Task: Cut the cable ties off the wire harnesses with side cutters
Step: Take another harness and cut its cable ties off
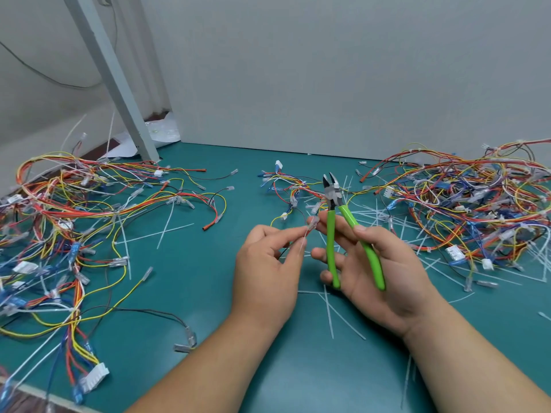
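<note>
Head view, itemised.

Surface: teal-green counter (208,278), matte, running back to meet the wall. Its near edge shows at the lower left, with a brown strip beyond it.

Room: plain grey-white wall (328,70) behind the counter. A pale grey metal post (119,84) appears slanted and meets the counter at the back left. Crumpled white sheeting (162,132) lies behind the post's foot. One thin dark cable (44,76) sags across the left wall.

Stock, left: a large loose pile of wire harnesses (74,204) in red, yellow, blue and black, with clear sleeves and white plugs, spreading to the near left edge.

Stock, right: a second, denser heap of harnesses (462,198) against the wall.

Stock, centre: one small harness (286,186) lying just behind the hands.

Scrap: cut white ties (329,311) scattered over the counter, thickest under and to the right of the hands.

Tool: side cutters (331,231) with bright green handles, held upright above the counter's centre, jaws parted, handles spread.

Right hand (381,269): palm up, thumb on the right handle, fingers curled behind the left handle, gripping the cutters.

Left hand (265,263): thumb and forefinger pinch a thin pale cable tie (303,245) just beside the cutters' left handle. A clear sleeve (312,224) at the fingertips sits next to the right forefinger.
</note>
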{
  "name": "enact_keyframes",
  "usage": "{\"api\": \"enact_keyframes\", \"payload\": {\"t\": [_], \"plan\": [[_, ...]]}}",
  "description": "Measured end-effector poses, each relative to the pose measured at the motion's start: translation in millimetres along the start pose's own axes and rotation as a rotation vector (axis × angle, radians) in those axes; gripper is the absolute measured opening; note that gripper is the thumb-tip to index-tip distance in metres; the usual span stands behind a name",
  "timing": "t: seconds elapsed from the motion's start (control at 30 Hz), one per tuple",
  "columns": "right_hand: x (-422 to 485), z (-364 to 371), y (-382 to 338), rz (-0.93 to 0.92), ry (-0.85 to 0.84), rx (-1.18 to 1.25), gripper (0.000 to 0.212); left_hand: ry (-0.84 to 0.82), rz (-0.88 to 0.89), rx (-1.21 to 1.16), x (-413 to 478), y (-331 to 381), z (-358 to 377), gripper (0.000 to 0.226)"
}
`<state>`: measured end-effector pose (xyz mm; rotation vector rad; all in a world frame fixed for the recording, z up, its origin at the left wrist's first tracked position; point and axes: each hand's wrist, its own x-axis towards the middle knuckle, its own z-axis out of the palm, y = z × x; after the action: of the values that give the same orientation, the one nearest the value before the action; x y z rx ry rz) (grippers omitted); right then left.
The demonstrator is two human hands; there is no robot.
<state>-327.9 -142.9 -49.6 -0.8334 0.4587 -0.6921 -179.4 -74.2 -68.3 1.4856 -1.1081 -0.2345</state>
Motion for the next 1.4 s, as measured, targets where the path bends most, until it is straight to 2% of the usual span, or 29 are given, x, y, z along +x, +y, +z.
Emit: {"api": "enact_keyframes", "payload": {"t": [0.1, 0.2, 0.37, 0.47, 0.57, 0.63, 0.8, 0.9, 1.07, 1.23, 1.3, 1.4], "plan": [[0, 0, 0, -0.004, -0.018, -0.029, 0.073, 0.005, 0.126, 0.06, -2, 2, 0, 0.026], [-1, 1, 0, -0.013, -0.03, -0.016, 0.057, -0.008, 0.194, 0.084, -6, 5, 2, 0.018], [0, -2, 0, -0.015, -0.015, 0.006, 0.065, 0.005, 0.28, 0.153, -4, 19, -9, 0.02], [0, 0, -2, -0.056, -0.028, 0.024, 0.048, -0.081, 0.167, 0.323, 5, 29, -26, 0.032], [0, -2, -6, -0.104, -0.016, 0.091, 0.053, -0.324, -0.057, 0.596, 14, 33, -40, 0.06], [1, -2, -9, -0.135, -0.01, 0.111, 0.059, -0.464, -0.176, 0.672, 14, 33, -44, 0.067], [0, -1, -10, -0.168, -0.003, 0.118, 0.079, -0.543, -0.291, 0.369, -1, 28, -34, 0.031], [0, -2, -12, -0.182, -0.004, 0.117, 0.078, -0.519, -0.263, 0.251, -5, 25, -27, 0.014], [-2, -3, -14, -0.183, 0.017, 0.132, 0.06, -0.407, -0.39, -0.098, 7, 29, -36, 0.019], [0, -3, -15, -0.183, 0.049, 0.113, 0.077, -0.465, -0.61, -0.433, 16, 31, -41, 0.022], [0, -3, -13, -0.183, 0.061, 0.105, 0.079, -0.383, -0.629, -0.475, 17, 29, -39, 0.022], [1, -3, -9, -0.198, 0.109, 0.097, 0.061, -0.238, -0.662, -0.508, 17, 22, -32, 0.025]]}}
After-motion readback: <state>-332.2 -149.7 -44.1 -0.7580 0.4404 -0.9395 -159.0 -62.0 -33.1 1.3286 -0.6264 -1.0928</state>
